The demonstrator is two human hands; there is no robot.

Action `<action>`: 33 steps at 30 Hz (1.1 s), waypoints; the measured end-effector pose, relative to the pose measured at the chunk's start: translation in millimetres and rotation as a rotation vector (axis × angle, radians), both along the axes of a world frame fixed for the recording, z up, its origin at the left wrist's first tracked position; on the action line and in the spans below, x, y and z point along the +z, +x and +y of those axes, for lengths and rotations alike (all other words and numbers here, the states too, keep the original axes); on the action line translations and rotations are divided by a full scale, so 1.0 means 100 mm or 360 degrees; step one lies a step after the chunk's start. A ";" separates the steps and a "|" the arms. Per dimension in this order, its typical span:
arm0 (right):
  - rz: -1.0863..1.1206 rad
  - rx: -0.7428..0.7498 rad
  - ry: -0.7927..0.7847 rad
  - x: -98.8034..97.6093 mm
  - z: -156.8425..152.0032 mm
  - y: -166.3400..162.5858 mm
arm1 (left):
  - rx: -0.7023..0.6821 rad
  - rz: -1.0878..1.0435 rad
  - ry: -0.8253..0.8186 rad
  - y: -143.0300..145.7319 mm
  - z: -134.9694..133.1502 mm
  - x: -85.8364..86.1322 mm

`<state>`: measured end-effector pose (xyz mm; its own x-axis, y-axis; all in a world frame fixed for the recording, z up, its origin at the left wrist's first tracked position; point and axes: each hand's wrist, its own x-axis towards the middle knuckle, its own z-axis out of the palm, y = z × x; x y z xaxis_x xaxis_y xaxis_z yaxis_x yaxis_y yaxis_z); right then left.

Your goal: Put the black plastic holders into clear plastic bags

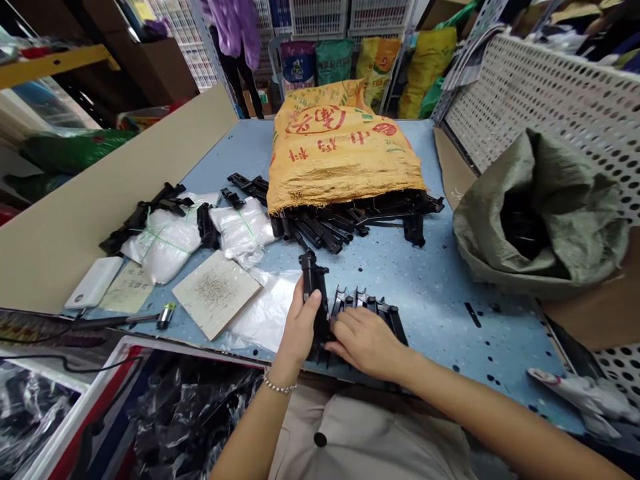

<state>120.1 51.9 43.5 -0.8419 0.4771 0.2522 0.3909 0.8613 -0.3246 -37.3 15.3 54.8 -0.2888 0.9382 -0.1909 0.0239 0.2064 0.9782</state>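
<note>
My left hand (299,320) is wrapped round a long black plastic part (314,277), tilted up over the front of the blue table. Against the lower end of that part, the fingers of my right hand (367,343) are curled; whether they pinch something small there is hidden. Just behind the right hand, several black plastic parts with forked ends (367,300) lie in a row on the table. Left of my left hand is a flat pile of clear plastic bags (267,310).
A yellow woven sack (345,153) spills black parts (325,230) at the back. Tied white bag bundles (167,243), a board (216,293), a hammer (165,316) and a white device (94,283) lie left. A grey-green sack (540,220) stands right, a glove (585,393) nearer.
</note>
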 end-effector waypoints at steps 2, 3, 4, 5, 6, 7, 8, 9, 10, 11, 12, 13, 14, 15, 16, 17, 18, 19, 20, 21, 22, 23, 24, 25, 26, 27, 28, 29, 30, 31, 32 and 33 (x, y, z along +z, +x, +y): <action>-0.0009 0.0049 0.0098 -0.09 -0.07 0.02 | -0.0030 0.0042 -0.0042 -0.07 0.01 -0.02; -0.0013 0.0041 0.0055 -0.12 -0.05 0.04 | -0.0035 0.0135 -0.0035 -0.12 0.01 -0.03; -0.0021 0.0010 -0.0032 -0.14 0.00 0.06 | -0.0045 0.0274 -0.0033 -0.18 0.01 -0.05; -0.0032 -0.0060 -0.0145 -0.14 0.08 0.09 | -0.0070 0.0442 -0.0066 -0.24 0.01 -0.06; -0.0044 -0.0170 -0.0258 -0.12 0.19 0.11 | -0.0120 0.0626 -0.0143 -0.29 0.00 -0.08; -0.0058 -0.0305 -0.0353 -0.10 0.32 0.12 | -0.0194 0.0813 -0.0256 -0.33 -0.02 -0.11; -0.0074 -0.0441 -0.0418 -0.07 0.46 0.11 | -0.0283 0.0990 -0.0383 -0.33 -0.03 -0.14; -0.0090 -0.0567 -0.0443 -0.04 0.61 0.07 | -0.0367 0.1143 -0.0498 -0.31 -0.05 -0.18; -0.0112 -0.0671 -0.0430 -0.02 0.75 0.01 | -0.0432 0.1253 -0.0577 -0.25 -0.06 -0.22; -0.0157 -0.0755 -0.0394 -0.01 0.88 -0.08 | -0.0472 0.1313 -0.0607 -0.17 -0.07 -0.26; -0.0221 -0.0821 -0.0352 0.00 0.99 -0.18 | -0.0482 0.1328 -0.0591 -0.07 -0.08 -0.31; -0.0292 -0.0871 -0.0317 -0.01 1.09 -0.29 | -0.0467 0.1315 -0.0550 0.04 -0.09 -0.36; -0.0358 -0.0910 -0.0294 -0.01 1.18 -0.39 | -0.0436 0.1294 -0.0502 0.13 -0.10 -0.41; -0.0408 -0.0935 -0.0285 -0.02 1.24 -0.48 | -0.0400 0.1281 -0.0460 0.21 -0.11 -0.45; -0.0437 -0.0945 -0.0289 -0.02 1.30 -0.54 | -0.0366 0.1278 -0.0428 0.25 -0.12 -0.49; -0.0441 -0.0952 -0.0295 -0.01 1.33 -0.57 | -0.0342 0.1277 -0.0397 0.27 -0.13 -0.52; -0.0431 -0.0958 -0.0300 0.01 1.35 -0.57 | -0.0328 0.1256 -0.0357 0.25 -0.13 -0.54; -0.0425 -0.0970 -0.0304 0.03 1.34 -0.54 | -0.0321 0.1200 -0.0301 0.21 -0.14 -0.55; -0.0423 -0.0982 -0.0310 0.05 1.30 -0.49 | -0.0309 0.1097 -0.0232 0.16 -0.13 -0.55; -0.0409 -0.0990 -0.0311 0.07 1.22 -0.42 | -0.0278 0.0937 -0.0155 0.11 -0.10 -0.54; -0.0373 -0.0986 -0.0304 0.08 1.11 -0.34 | -0.0222 0.0724 -0.0078 0.06 -0.07 -0.52; -0.0324 -0.0964 -0.0288 0.09 0.97 -0.25 | -0.0143 0.0469 -0.0005 0.03 -0.02 -0.49; -0.0242 -0.0910 -0.0255 0.10 0.80 -0.17 | -0.0053 0.0196 0.0060 0.01 0.04 -0.44; -0.0155 -0.0814 -0.0213 0.10 0.62 -0.09 | 0.0040 -0.0064 0.0118 0.01 0.10 -0.38; -0.0093 -0.0658 -0.0173 0.10 0.45 -0.02 | 0.0109 -0.0282 0.0162 0.02 0.16 -0.32; -0.0047 -0.0450 -0.0160 0.11 0.30 0.05 | 0.0138 -0.0438 0.0181 0.05 0.21 -0.26; -0.0024 -0.0256 -0.0185 0.12 0.18 0.11 | 0.0128 -0.0529 0.0177 0.09 0.23 -0.19; -0.0001 -0.0121 -0.0228 0.14 0.12 0.16 | 0.0091 -0.0561 0.0157 0.13 0.24 -0.14; 0.0032 -0.0083 -0.0260 0.17 0.10 0.20 | 0.0032 -0.0553 0.0127 0.17 0.22 -0.09; 0.0073 -0.0146 -0.0256 0.19 0.12 0.24 | -0.0039 -0.0525 0.0096 0.21 0.18 -0.05; 0.0113 -0.0273 -0.0204 0.22 0.18 0.27 | -0.0113 -0.0492 0.0067 0.24 0.14 -0.02; 0.0136 -0.0402 -0.0109 0.23 0.26 0.29 | -0.0179 -0.0464 0.0041 0.28 0.08 0.00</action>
<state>149.1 77.4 66.9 -0.6712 0.6876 0.2770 0.5591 0.7149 -0.4200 -9.4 23.5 55.0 -0.1196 0.9667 -0.2264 -0.2373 0.1936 0.9520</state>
